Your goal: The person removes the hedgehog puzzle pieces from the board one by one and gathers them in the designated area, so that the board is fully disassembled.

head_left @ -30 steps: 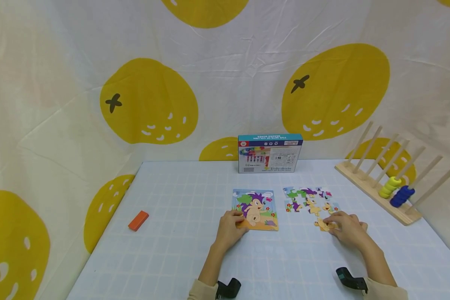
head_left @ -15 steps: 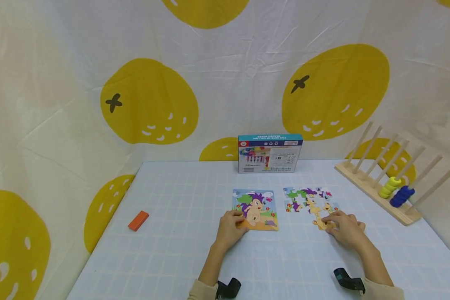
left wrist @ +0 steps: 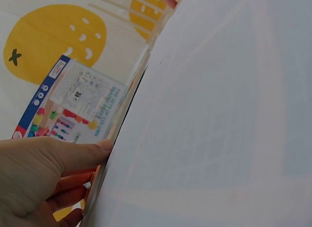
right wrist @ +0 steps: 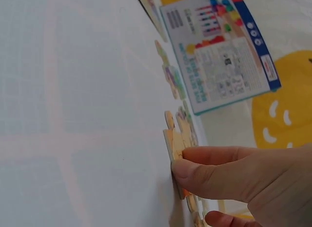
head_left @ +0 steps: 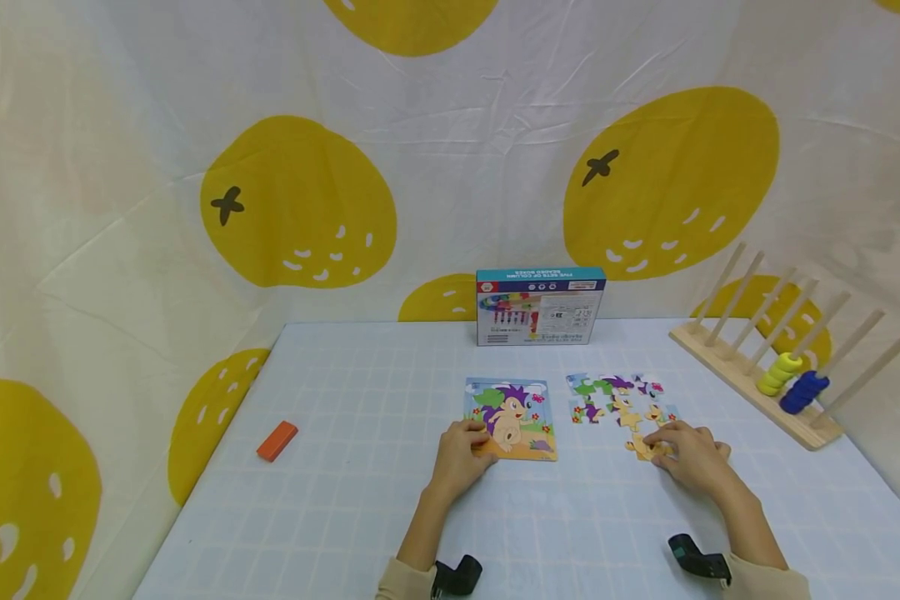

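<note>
On the table lies a square picture board (head_left: 523, 417) showing a purple-haired hedgehog. My left hand (head_left: 461, 458) holds its lower left corner, and in the left wrist view the thumb (left wrist: 100, 148) lies along the board's edge. To the right are loose jigsaw pieces (head_left: 626, 412) with similar printing, partly fitted together in rows. My right hand (head_left: 693, 458) pinches a tan jigsaw piece (head_left: 640, 447) at the near side of this group. The right wrist view shows thumb and forefinger (right wrist: 219, 154) on that piece (right wrist: 170, 139), low at the table surface; the fingers cover part of it.
A cardboard box (head_left: 540, 308) stands upright at the table's back edge. To the right is a wooden peg rack (head_left: 750, 383) with yellow beads (head_left: 780, 375) and blue beads (head_left: 804, 393). An orange block (head_left: 277, 442) lies on the left. A fruit-patterned cloth (head_left: 450, 167) hangs behind.
My right hand has shifted slightly left with the tan jigsaw piece in the first half second, then stayed put. The left hand and the picture board have not moved.
</note>
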`<action>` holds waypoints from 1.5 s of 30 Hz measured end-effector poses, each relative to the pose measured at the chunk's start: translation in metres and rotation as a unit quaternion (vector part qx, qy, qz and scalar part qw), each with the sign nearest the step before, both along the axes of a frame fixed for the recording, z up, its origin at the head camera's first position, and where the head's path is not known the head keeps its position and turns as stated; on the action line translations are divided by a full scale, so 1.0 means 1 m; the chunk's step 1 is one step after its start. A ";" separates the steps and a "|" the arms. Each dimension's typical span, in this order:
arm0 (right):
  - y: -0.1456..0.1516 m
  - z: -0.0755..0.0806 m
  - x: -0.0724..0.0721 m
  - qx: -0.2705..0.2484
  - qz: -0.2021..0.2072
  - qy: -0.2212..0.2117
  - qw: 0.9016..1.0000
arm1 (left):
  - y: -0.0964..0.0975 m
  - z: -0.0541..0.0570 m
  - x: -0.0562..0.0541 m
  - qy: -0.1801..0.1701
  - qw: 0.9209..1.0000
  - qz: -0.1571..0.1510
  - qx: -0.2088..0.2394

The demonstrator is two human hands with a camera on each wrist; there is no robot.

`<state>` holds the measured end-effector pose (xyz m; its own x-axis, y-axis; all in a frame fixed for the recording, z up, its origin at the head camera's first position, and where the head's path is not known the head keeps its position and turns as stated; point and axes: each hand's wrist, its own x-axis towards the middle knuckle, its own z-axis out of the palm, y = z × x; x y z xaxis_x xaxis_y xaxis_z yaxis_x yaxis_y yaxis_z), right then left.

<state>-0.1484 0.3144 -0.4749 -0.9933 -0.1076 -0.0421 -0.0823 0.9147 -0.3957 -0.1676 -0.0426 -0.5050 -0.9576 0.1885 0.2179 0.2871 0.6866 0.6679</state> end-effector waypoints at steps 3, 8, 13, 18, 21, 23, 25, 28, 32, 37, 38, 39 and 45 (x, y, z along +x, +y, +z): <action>0.000 0.000 0.000 -0.001 0.001 -0.002 1.000 | 0.000 0.000 0.000 0.003 1.000 -0.001 0.001; 0.001 0.001 -0.001 -0.003 -0.001 -0.008 1.000 | 0.000 0.000 0.000 0.005 1.000 -0.002 -0.003; 0.000 0.002 -0.002 -0.001 -0.005 -0.024 1.000 | 0.001 0.000 0.001 0.007 1.000 -0.003 -0.003; 0.000 0.001 0.000 -0.003 -0.006 -0.019 1.000 | 0.001 -0.001 0.002 0.010 1.000 -0.004 -0.007; -0.003 0.000 0.000 -0.009 -0.012 0.011 1.000 | 0.000 -0.001 0.002 0.011 1.000 -0.008 -0.009; -0.008 0.001 -0.002 -0.021 -0.014 0.036 0.999 | 0.000 0.000 0.003 0.011 1.000 -0.012 -0.011; -0.016 0.001 -0.006 -0.039 -0.009 0.068 0.997 | 0.000 0.001 0.004 0.009 1.000 -0.014 -0.012; -0.033 0.000 -0.014 -0.085 0.017 0.117 0.989 | -0.001 0.000 0.004 0.013 1.000 -0.011 -0.015; -0.067 -0.003 -0.025 -0.138 0.056 0.158 0.976 | -0.001 -0.001 0.003 0.024 0.999 0.002 -0.026; -0.114 -0.004 -0.035 -0.182 0.098 0.137 0.969 | -0.002 -0.003 0.003 0.011 0.999 0.016 -0.031; -0.123 -0.004 -0.037 -0.190 0.106 0.130 0.967 | -0.002 -0.003 0.003 0.012 0.999 0.016 -0.033; -0.132 -0.004 -0.038 -0.197 0.116 0.126 0.965 | -0.003 -0.003 0.003 0.009 0.999 0.016 -0.033; -0.175 -0.016 -0.045 -0.215 0.154 0.128 0.956 | -0.007 -0.003 0.003 0.038 0.998 0.018 -0.046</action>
